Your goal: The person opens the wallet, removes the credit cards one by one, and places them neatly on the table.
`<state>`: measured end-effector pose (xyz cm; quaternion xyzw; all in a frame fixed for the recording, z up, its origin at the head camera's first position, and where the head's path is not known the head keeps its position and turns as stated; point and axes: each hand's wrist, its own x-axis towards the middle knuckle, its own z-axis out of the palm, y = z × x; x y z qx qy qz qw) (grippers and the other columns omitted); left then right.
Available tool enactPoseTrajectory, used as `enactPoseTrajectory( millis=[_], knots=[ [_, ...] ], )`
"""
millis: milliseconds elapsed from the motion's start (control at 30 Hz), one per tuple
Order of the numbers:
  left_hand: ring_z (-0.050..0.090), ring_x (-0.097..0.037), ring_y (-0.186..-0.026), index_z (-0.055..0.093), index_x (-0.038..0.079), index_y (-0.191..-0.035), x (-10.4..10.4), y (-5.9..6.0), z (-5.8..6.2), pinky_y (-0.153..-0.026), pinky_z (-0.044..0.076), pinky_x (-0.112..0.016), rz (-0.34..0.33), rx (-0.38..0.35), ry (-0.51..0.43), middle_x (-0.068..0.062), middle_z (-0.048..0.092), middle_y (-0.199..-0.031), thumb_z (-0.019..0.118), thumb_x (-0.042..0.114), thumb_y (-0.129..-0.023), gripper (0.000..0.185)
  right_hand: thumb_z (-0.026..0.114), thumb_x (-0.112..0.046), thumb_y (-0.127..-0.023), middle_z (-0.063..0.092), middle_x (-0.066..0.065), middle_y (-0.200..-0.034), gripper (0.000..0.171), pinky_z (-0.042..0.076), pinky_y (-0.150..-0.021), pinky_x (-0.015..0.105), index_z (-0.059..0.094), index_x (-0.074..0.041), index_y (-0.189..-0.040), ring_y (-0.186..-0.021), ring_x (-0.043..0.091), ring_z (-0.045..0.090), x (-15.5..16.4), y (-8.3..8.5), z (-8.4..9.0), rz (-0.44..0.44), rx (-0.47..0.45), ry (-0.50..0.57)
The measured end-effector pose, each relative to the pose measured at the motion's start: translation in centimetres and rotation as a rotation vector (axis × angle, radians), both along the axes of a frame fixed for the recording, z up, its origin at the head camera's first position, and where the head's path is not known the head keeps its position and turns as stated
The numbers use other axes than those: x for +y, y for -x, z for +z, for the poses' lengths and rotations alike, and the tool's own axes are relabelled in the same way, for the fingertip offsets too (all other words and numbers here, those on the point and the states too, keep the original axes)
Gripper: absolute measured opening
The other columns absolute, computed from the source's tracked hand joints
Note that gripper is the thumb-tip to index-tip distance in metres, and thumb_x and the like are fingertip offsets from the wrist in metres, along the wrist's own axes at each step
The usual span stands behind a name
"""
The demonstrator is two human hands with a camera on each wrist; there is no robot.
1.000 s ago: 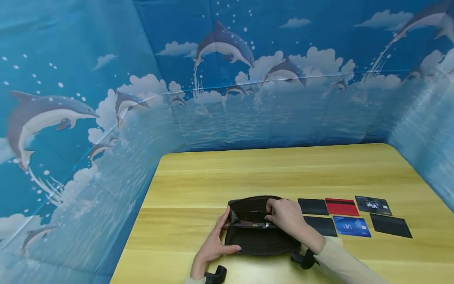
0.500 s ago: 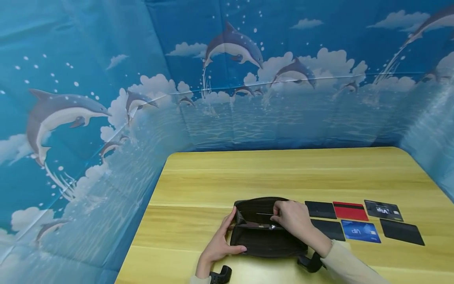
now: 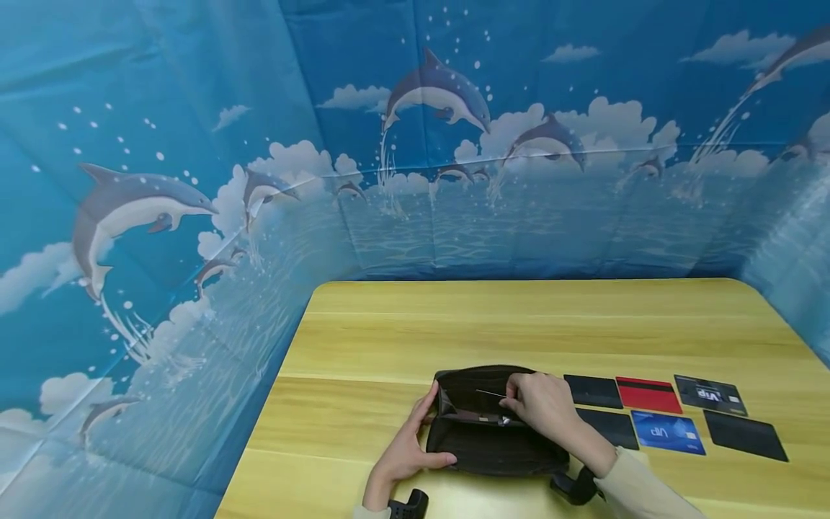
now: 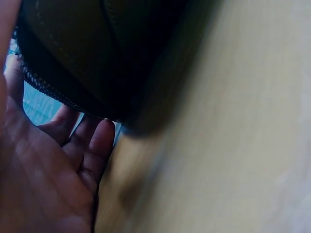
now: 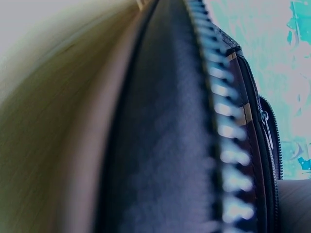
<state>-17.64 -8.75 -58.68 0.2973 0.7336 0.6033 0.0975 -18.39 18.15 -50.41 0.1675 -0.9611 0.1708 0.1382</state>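
Note:
A black zip-around wallet [image 3: 496,450] lies spread on the table in the head view, its inner pockets showing. At its left end my left hand [image 3: 408,450] holds it, thumb on the near flap and fingers along the far side. My right hand [image 3: 541,400] reaches into the wallet from the right, pinching a thin card [image 3: 491,393] seen almost edge-on over the pockets. In the left wrist view, the left fingers [image 4: 99,145] lie along the wallet's zipped edge. The right wrist view has zipper teeth [image 5: 226,131] up close and a zipper pull [image 5: 267,128]; the card is hidden there.
Right of the wallet, cards lie in two rows on the wooden table [image 3: 363,324]: a red card [image 3: 648,396], a blue VIP card [image 3: 668,432], a black VIP card [image 3: 710,394] and several plain black ones [image 3: 746,435]. A dolphin-print curtain [image 3: 389,216] surrounds the table.
The head view has shifted, so everything sits farther right and slightly lower. More of the card's edge shows, now slanting, in my right hand. My left hand keeps its hold on the wallet.

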Motion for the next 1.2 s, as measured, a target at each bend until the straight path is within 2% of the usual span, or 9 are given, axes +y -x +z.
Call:
enactPoseTrajectory(
  millis=[167, 333, 433, 667, 1200],
  knots=[
    [0.032, -0.023, -0.129, 0.011, 0.025, -0.154, 0.1, -0.2, 0.2, -0.1, 0.031, -0.035, 0.015, 0.01, -0.015, -0.003, 0.02, -0.152, 0.081, 0.015, -0.076, 0.105, 0.083, -0.027, -0.072, 0.034, -0.013, -0.046, 0.035, 0.022, -0.037, 0.023, 0.05, -0.024, -0.061, -0.039, 0.005, 0.031, 0.1, 0.0, -0.2, 0.0, 0.013, 0.002],
    [0.037, -0.025, -0.123, 0.012, 0.026, -0.154, 0.1, -0.7, 0.0, -0.099, 0.032, -0.035, 0.021, -0.014, -0.034, -0.002, 0.02, -0.152, 0.082, 0.016, -0.076, 0.106, 0.083, -0.029, -0.072, 0.033, -0.013, -0.046, 0.035, 0.021, -0.037, 0.023, 0.05, -0.023, -0.061, -0.038, 0.005, 0.029, 0.1, -0.2, -0.6, -0.005, 0.032, -0.005],
    [0.036, -0.024, -0.124, 0.011, 0.025, -0.154, 0.0, -0.5, -0.4, -0.098, 0.032, -0.034, 0.011, -0.001, -0.043, -0.003, 0.02, -0.152, 0.082, 0.015, -0.076, 0.106, 0.082, -0.03, -0.073, 0.032, -0.013, -0.045, 0.035, 0.021, -0.037, 0.023, 0.05, -0.023, -0.06, -0.037, 0.005, 0.029, 0.0, -0.3, -0.7, -0.01, 0.042, -0.008],
    [0.036, -0.024, -0.123, 0.011, 0.026, -0.154, -0.1, -0.2, -0.3, -0.098, 0.032, -0.034, 0.015, 0.01, -0.031, -0.002, 0.02, -0.152, 0.082, 0.017, -0.076, 0.105, 0.08, -0.032, -0.076, 0.028, -0.016, -0.043, 0.035, 0.02, -0.037, 0.023, 0.051, -0.024, -0.059, -0.037, 0.003, 0.027, 0.1, -0.2, -0.7, -0.02, 0.103, 0.016],
    [0.038, -0.024, -0.119, 0.011, 0.025, -0.154, 0.0, 0.0, -0.4, -0.096, 0.034, -0.035, 0.025, 0.035, -0.007, -0.001, 0.022, -0.151, 0.082, 0.014, -0.076, 0.106, 0.078, -0.034, -0.078, 0.029, -0.015, -0.045, 0.034, 0.025, -0.037, 0.024, 0.053, -0.024, -0.058, -0.038, 0.003, 0.028, 0.2, -0.2, -0.9, -0.009, 0.123, 0.041]
  ],
)
